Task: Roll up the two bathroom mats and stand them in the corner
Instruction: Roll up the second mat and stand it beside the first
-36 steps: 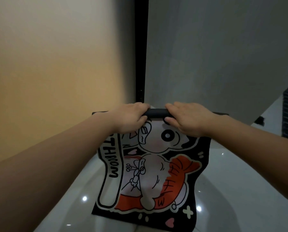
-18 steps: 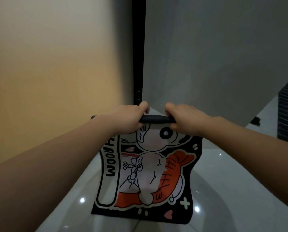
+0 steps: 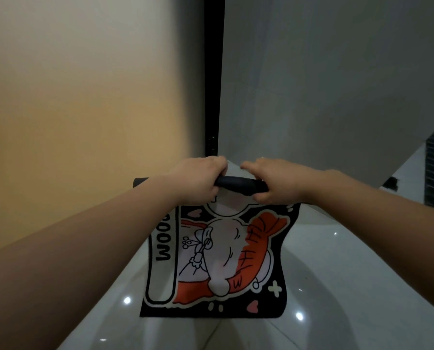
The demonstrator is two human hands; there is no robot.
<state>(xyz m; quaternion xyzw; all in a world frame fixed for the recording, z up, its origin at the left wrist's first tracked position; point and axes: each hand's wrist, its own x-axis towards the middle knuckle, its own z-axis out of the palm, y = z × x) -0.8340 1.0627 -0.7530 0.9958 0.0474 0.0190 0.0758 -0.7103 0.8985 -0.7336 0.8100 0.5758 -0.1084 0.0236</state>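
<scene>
Both hands work the rolled end of a printed bathroom mat [image 3: 218, 261] at mid-frame. The left hand [image 3: 198, 180] has its grip closed over the black roll [image 3: 238, 186], fingers curled round the far side; the right hand [image 3: 274, 184] has a looser grip, thumb tucked under the roll and fingers [image 3: 251, 164] stretched forward above it, seemingly partway through resetting for the next turn. Both wrists are level, knuckles up, and both forearms run in from the lower corners of the frame and converge on the roll. The roll lies crosswise, its left end [image 3: 140, 182] poking out past the left wrist. Below it, towards the bottom of the frame, the unrolled part lies flat on the glossy white floor [image 3: 337, 286], showing a cartoon figure and lettering. Judged from this, the first mat is perhaps a third rolled, with most of its length left. No second mat is in view, and nothing stands yet in the corner [image 3: 213, 137] above the hands, where the orange wall [image 3: 72, 122] meets the grey one [image 3: 324, 84].
</scene>
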